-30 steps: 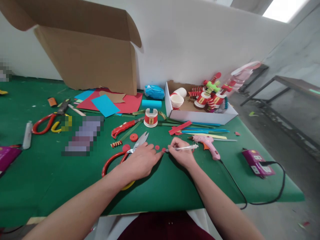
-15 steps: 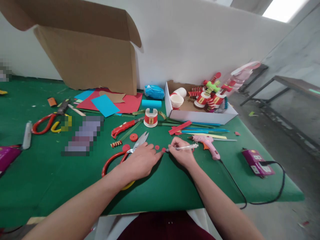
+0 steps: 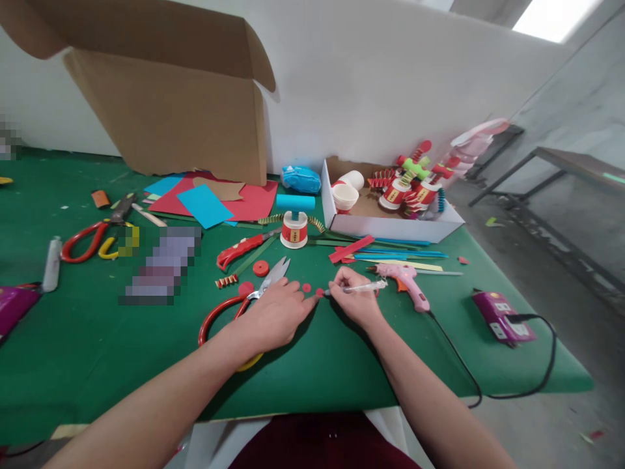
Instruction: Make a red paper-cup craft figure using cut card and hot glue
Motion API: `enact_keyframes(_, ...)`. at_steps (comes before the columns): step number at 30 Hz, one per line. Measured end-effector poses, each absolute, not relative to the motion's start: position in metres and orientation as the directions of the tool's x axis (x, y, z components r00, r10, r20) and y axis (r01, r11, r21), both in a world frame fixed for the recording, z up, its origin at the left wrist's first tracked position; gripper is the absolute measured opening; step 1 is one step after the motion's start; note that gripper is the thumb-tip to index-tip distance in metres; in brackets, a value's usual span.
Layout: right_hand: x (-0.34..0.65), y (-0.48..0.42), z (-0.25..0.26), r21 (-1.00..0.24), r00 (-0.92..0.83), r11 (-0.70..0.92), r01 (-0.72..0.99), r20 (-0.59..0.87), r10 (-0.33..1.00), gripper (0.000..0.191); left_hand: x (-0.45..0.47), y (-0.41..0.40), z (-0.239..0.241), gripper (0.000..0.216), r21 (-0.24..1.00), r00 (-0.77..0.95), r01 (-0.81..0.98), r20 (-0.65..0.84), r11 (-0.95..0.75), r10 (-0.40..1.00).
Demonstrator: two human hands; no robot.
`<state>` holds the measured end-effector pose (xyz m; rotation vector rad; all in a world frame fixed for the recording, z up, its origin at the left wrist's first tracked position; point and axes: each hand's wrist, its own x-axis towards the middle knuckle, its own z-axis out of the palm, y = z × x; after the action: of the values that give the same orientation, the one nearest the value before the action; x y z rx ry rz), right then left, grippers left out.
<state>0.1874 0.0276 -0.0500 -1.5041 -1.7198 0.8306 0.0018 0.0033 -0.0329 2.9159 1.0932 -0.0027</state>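
Flanking one red disc (image 3: 319,292): our left hand (image 3: 277,314), forefinger at its left edge, grip unclear; our right hand (image 3: 355,301), pinching a crosswise pen (image 3: 367,286), tip disc-ward.

A brown cardboard box (image 3: 170,117) stands before a white wall (image 3: 390,78), a dark table (image 3: 576,161) at far right.

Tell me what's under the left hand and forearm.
Scissors, partly: their blades, part of the red handle and a bit of yellow show. The rest, and anything else beneath, is covered. The left hand touches a small red disc.
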Motion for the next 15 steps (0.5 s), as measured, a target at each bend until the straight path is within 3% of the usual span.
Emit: enact_keyframes(15, 0.1871, 0.027, -0.0498, -0.831, -0.081, 0.127, 0.542, 0.098, 0.992, 0.019, 0.0028, 0.0032, -0.0312, 0.039, 0.034, 0.75, 0.662, -0.03, -0.749, 0.661)
